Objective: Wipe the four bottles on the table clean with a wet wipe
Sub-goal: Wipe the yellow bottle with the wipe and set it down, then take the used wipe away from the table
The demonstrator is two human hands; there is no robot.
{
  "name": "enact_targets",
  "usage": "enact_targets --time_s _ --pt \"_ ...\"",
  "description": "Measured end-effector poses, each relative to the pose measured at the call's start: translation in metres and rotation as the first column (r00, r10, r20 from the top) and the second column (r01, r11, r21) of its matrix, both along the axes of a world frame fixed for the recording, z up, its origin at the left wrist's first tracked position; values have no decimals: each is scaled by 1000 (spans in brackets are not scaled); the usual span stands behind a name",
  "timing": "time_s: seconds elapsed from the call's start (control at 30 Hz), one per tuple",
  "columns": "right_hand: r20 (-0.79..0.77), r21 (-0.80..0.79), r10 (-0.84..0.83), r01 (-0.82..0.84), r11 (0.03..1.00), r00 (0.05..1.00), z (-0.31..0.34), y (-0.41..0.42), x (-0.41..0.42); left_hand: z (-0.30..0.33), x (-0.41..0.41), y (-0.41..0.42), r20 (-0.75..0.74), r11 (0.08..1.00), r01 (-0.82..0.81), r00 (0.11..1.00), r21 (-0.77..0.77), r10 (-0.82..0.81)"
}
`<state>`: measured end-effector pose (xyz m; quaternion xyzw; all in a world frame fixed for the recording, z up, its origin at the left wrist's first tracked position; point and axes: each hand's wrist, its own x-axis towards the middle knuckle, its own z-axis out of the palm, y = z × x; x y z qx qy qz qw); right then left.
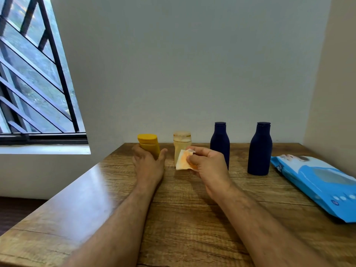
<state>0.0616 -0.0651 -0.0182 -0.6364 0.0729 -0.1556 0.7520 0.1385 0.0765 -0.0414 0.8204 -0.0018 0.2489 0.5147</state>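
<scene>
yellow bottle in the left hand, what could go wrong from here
The left hand grips the yellow bottle, which leans slightly; it could tip when let go. The wipe pinched in the right hand already looks orange-stained, so it may smear the pale bottle or the dark blue bottles.

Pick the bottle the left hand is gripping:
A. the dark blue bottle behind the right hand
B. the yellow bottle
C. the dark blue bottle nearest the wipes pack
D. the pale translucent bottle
B: the left hand wraps around the yellow bottle, while the right hand pinches the wet wipe.
</scene>
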Motion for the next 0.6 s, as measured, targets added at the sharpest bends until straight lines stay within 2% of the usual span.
enact_targets --time_s 0.17,0.43,0.6 --pt "0 -7 -12 12 1000 1000 -3 0 5 1 7 3 19 994 -82 997 75 80" --pt "40 5 -26 26 1000 999 -7 -3 10 -2 18 3 -67 979 -78 993 189 93" --pt "64 -13 -38 39 999 997 -9 -4 13 -5 21 2 -111 976 -70 989 204 94"
